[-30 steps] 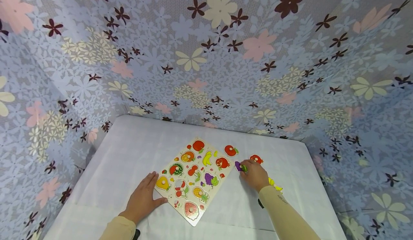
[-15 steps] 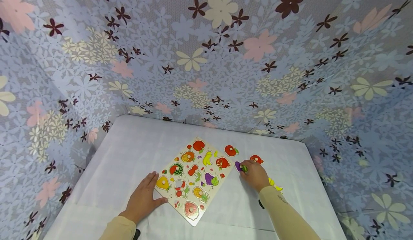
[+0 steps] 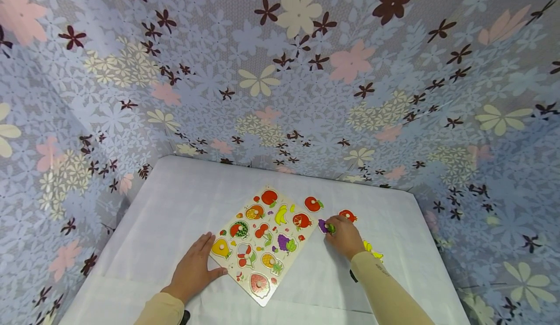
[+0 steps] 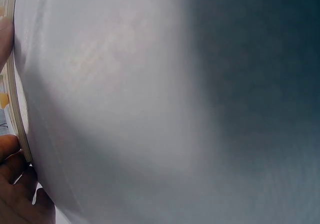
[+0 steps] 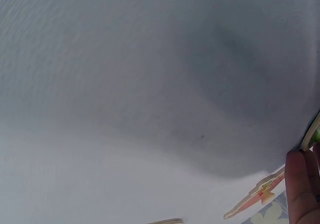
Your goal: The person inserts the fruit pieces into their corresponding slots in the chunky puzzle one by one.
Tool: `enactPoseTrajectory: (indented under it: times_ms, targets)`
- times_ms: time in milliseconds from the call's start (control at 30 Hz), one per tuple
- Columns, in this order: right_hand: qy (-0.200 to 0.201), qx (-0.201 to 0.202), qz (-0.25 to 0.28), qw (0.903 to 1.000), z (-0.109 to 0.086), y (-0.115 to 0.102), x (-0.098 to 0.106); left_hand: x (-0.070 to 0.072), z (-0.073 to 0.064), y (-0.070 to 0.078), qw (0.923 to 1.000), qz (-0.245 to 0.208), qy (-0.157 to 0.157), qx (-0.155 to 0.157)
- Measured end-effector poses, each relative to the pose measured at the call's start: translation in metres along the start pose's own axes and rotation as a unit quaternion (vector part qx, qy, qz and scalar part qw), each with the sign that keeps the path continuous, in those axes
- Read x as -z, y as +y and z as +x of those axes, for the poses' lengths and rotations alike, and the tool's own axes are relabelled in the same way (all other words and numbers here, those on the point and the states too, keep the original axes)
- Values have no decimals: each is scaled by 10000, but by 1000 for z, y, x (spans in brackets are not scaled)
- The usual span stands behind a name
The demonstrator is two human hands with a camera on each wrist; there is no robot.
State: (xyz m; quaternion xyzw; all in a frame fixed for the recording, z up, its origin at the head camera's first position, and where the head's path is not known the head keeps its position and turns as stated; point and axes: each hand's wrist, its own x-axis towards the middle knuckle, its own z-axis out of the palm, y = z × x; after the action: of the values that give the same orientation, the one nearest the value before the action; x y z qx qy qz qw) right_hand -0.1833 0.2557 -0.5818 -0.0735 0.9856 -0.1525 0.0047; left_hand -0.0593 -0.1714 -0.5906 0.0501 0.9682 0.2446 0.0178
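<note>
A cream fruit puzzle board (image 3: 264, 302) lies turned cornerwise on the white table. My left hand (image 3: 192, 269) rests at its left edge, fingers extended and thumb apart. In the left wrist view, a thumb and fingers (image 4: 15, 194) touch the board's wooden edge (image 4: 17, 109). To the right of the board, my right hand (image 3: 345, 237) pinches a purple grape puzzle piece (image 3: 323, 226) with a green leaf, its left side showing. The right wrist view catches fingers (image 5: 300, 184) against the edge of a piece.
A red apple-like piece (image 3: 312, 204) lies beyond the board's right corner. A pomegranate piece (image 3: 347, 215) is just past my right hand, and a yellow banana piece (image 3: 373, 252) lies beside the right wrist. Flower-printed curtain (image 3: 280, 96) stands round the table (image 3: 197, 179).
</note>
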Motion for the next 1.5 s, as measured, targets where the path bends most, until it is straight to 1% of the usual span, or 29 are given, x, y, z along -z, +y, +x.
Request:
enactPoseTrajectory:
  times_ms: [167, 433, 700, 933, 1500]
  targets:
    - [-104, -148, 104, 9998, 0, -3, 0, -1, 0, -1, 10000, -16, -51, 30]
    - [-270, -228, 115, 9993, 1, -5, 2, -1, 0, -1, 10000, 8, -76, 44]
    - [-234, -160, -11, 9996, 0, -5, 3, 0, 0, 0, 9999, 37, -93, 65]
    - [-201, -256, 82, 9994, 0, -8, 5, 1, 0, 2, 9999, 19, -130, 91]
    - [-88, -460, 181, 9987, -3, -10, 3, 2, -1, 3, 10000, -34, -41, 40]
